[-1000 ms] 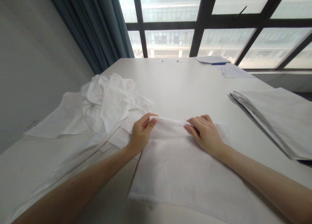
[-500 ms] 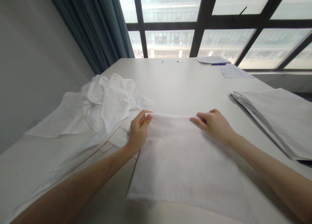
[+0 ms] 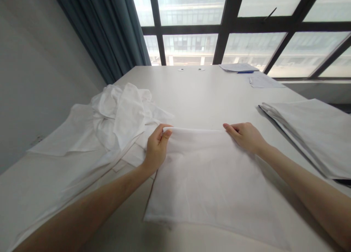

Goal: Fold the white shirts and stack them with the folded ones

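Head view, left to right: one crumpled heap of white fabric (image 3: 117,117) lies just beyond the left hand (image 3: 156,148), which pinches the far left corner of the flat cloth (image 3: 211,182) between thumb and fingers. That cloth lies on the table (image 3: 197,98) between the two forearms, its far edge running nearly straight across from hand to hand and its body spreading back toward the person; neither hand is clearly nearer. Which side is longer I cannot tell (the slanted view distorts it). At the far right corner, the right hand (image 3: 245,137) has its fingers curled in and seems to grip the edge.

Counted: two hands, one flat cloth, one heap (its pieces overlap too much to number), two patches of paper (image 3: 265,81), one blue pen (image 3: 245,72), and one folded bundle (image 3: 315,131) at far right.
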Available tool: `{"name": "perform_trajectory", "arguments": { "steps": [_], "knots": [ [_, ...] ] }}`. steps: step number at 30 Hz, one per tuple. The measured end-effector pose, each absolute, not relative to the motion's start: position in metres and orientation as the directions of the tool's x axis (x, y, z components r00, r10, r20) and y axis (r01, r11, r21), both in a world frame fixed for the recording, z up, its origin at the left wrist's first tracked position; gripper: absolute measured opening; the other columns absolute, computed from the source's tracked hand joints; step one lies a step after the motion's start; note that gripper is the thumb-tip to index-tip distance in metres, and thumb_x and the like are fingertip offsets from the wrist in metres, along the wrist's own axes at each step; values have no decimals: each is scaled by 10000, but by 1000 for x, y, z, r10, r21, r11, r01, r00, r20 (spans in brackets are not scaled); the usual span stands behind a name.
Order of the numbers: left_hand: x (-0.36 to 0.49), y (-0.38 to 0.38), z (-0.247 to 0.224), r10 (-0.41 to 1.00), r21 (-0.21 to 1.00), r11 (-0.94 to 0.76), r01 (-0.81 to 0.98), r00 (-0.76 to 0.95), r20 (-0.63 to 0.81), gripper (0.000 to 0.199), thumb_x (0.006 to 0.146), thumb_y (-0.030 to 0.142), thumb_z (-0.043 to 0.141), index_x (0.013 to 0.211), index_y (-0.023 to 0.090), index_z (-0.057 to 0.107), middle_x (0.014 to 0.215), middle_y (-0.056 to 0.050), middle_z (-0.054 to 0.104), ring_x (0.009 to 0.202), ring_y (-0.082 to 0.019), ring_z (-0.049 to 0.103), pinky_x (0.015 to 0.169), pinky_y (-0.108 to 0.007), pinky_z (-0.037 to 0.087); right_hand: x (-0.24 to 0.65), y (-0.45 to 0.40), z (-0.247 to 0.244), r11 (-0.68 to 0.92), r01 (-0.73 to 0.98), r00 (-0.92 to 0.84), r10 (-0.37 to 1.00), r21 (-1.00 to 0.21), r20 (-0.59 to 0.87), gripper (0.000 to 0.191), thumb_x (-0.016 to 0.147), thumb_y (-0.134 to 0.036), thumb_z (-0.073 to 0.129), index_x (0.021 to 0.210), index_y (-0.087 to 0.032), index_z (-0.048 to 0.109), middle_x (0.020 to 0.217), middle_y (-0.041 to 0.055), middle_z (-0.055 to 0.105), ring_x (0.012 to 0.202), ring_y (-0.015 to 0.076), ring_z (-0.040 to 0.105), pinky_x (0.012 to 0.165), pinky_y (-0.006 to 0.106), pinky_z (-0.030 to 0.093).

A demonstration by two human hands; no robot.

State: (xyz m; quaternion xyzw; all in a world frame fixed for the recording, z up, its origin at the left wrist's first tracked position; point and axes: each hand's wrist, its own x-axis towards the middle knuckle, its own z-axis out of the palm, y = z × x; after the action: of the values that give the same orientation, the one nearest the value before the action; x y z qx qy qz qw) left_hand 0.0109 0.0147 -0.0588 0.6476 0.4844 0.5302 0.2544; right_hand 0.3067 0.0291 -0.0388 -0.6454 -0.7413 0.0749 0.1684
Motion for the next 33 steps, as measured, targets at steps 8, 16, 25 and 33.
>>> {"name": "perform_trajectory", "arguments": {
  "steps": [8, 16, 25, 33],
  "knots": [
    [10, 7, -58, 825, 733, -503, 457, 1, 565, 341, 966, 481, 480, 903, 184, 636, 611, 37, 534, 524, -116, 444, 512, -215, 348, 307, 29, -39, 62, 979, -25, 982, -195, 186, 590, 945, -581, 252, 517, -227, 451, 492, 52, 529, 500, 191, 480, 520, 307, 220],
    [6, -2, -60, 425, 242, -849, 469, 336, 841, 235, 989, 357, 505, 981, 180, 659, 620, 16, 676, 442, -91, 542, 506, -198, 415, 302, 21, -48, 439, 893, -350, 815, -97, 462, 376, 1007, -350, 327, 813, -207, 618, 720, 69, 697, 696, 219, 630, 666, 324, 385],
    [10, -3, -54, 290, 139, -939, 316, 508, 811, 126, 919, 291, 607, 980, 181, 601, 791, -49, 756, 670, -149, 727, 651, -227, 564, 266, -4, -49, 822, 533, -669, 555, -200, 494, 264, 1005, -368, 451, 1161, -187, 564, 1002, 79, 718, 882, 193, 640, 909, 388, 406],
    [15, -8, -51, 347, 209, -929, 304, 529, 775, 164, 858, 235, 680, 1016, 190, 670, 830, -32, 773, 730, -143, 741, 711, -210, 581, 265, -5, -50, 852, 524, -692, 433, -11, 578, 248, 1024, -302, 412, 944, -182, 614, 744, 22, 690, 648, 139, 596, 833, 336, 411]
  ]
}}
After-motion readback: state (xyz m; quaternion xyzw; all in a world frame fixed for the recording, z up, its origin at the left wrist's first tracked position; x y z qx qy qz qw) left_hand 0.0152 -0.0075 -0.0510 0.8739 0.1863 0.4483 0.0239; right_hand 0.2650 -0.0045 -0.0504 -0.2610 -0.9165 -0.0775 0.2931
